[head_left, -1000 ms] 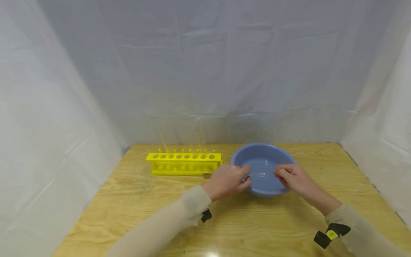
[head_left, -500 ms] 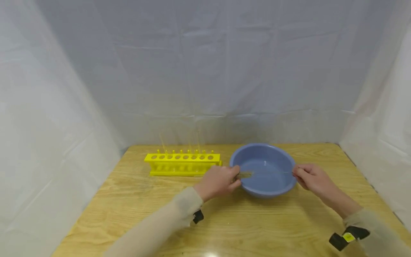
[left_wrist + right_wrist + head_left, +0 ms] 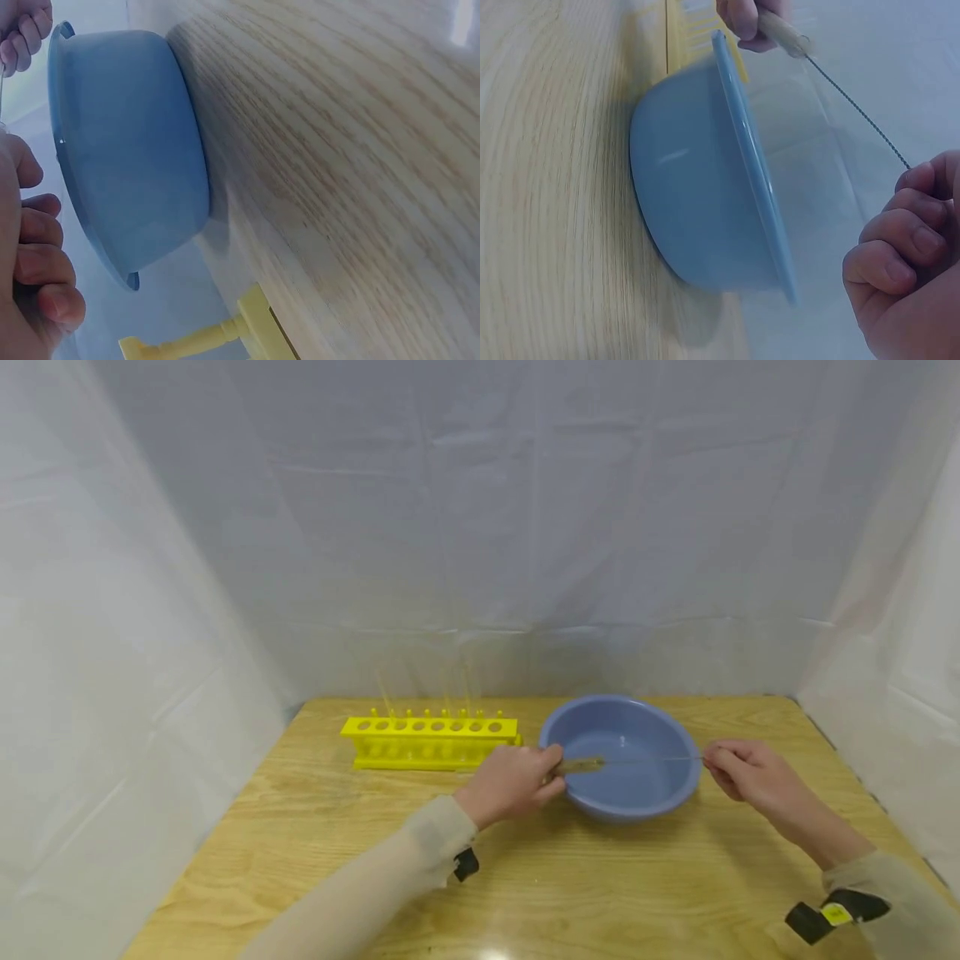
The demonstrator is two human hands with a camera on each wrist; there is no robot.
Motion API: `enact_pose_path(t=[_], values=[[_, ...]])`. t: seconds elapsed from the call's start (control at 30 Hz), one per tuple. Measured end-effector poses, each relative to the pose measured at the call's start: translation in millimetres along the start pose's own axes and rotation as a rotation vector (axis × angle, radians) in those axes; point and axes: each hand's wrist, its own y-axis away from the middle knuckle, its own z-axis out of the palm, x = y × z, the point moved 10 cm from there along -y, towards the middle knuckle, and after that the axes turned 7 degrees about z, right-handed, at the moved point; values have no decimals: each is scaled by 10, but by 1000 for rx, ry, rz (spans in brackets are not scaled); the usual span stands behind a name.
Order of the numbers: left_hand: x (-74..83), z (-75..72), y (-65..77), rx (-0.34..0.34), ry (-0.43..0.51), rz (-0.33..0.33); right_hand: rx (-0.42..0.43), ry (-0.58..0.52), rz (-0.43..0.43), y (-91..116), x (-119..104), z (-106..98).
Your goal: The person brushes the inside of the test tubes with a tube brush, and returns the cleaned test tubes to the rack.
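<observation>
My left hand (image 3: pixel 510 783) grips a clear glass test tube (image 3: pixel 801 46), held level over the left part of the blue basin (image 3: pixel 626 812). Inside the tube's mouth end sit the pale bristles of a test tube brush (image 3: pixel 581 766). Its thin twisted wire (image 3: pixel 855 109) runs out to the right across the basin. At the wire's far end, my right hand (image 3: pixel 753 781) pinches it between thumb and curled fingers, just beyond the basin's right rim. In the left wrist view, the left fingers (image 3: pixel 45 262) hide most of the tube.
Left of the basin stands a yellow test tube rack (image 3: pixel 427 727) with several clear tubes or rods upright behind its front row of holes. All of it rests on a wooden table (image 3: pixel 585 893). White sheeting (image 3: pixel 480 527) encloses the back and sides.
My right hand has moved right, drawing the brush along the tube; the bristles went from the tube's left end to its mouth. The left hand shifted slightly left.
</observation>
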Motion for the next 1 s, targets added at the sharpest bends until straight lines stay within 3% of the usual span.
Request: enact_pose_path(t=[0.3, 0.67, 1.0], values=[[-89, 31, 105, -22, -14, -31, -13, -2, -12, 47, 63, -166], [-160, 11, 171, 11, -49, -44, -13, -36, -40, 110, 156, -430], [-295, 25, 247, -8, -73, -96, 121, 75, -15, 230, 256, -731]])
